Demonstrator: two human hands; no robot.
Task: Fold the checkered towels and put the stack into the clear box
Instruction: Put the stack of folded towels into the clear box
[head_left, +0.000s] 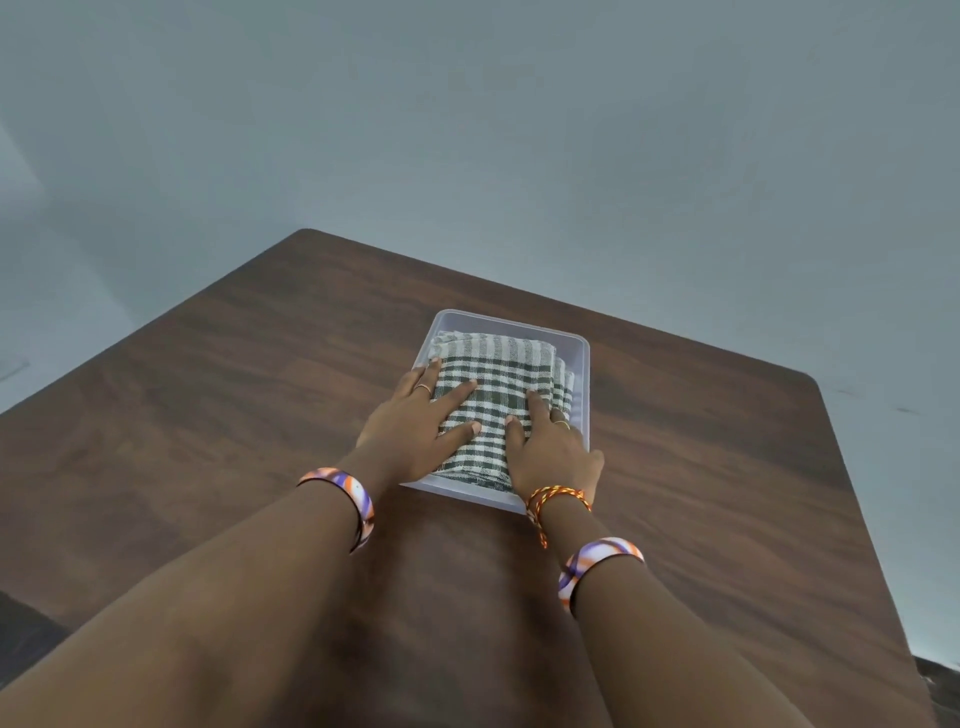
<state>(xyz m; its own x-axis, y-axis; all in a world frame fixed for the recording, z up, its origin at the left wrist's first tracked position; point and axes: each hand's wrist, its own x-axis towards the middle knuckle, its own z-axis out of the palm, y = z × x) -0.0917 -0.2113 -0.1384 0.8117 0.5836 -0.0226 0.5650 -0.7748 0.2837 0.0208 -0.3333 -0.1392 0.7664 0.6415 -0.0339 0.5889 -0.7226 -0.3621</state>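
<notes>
From the head view, the folded stack (496, 400) of green-and-white checkered towels sits inside the clear box (582, 374), which rests on the brown surface (234, 395). The left hand (415, 421) lies flat on the stack's left side, fingers spread wide, gripping nothing. The right hand (550, 447) presses the near right part, fingers loosely extended, its outer fingers seemingly tucked between cloth and box wall. Both palms bear down, likely to seat the stack below the rim and keep the folds from springing up. The stack lies directly under both hands, touching them; the task looks almost done.
</notes>
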